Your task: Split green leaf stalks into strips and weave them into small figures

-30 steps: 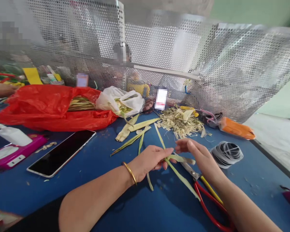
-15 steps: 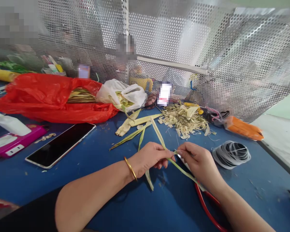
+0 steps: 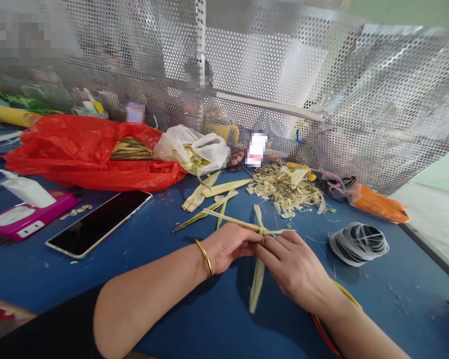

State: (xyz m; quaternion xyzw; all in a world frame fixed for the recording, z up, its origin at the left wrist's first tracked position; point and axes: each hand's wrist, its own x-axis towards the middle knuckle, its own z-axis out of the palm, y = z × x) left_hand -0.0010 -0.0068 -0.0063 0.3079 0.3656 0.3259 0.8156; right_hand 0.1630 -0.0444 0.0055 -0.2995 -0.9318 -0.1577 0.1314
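Note:
Both my hands meet over the blue table (image 3: 172, 309) on thin green-yellow leaf strips (image 3: 257, 279) that cross at a small knot. My left hand (image 3: 230, 245), with a gold bangle at the wrist, is closed and pinches the strips at the crossing. My right hand (image 3: 294, 267) is closed too and grips the same crossing from the right. One strip hangs down toward me; others stick out left, up and right. Red-handled scissors (image 3: 324, 333) lie under my right forearm, mostly hidden.
A red plastic bag (image 3: 71, 149) and a white bag (image 3: 194, 147) hold leaves at the back. Loose leaves (image 3: 205, 192), a heap of trimmings (image 3: 284, 187), a coil of black-and-white cord (image 3: 359, 243), a phone (image 3: 99, 223), a pink case (image 3: 26, 219) and an orange object (image 3: 377, 204) lie around. Perforated metal screens (image 3: 322, 75) wall the table.
The long strip that lay diagonally between my hands is now folded into a cross with a knot. My right hand has moved in over the crossing and covers the scissors.

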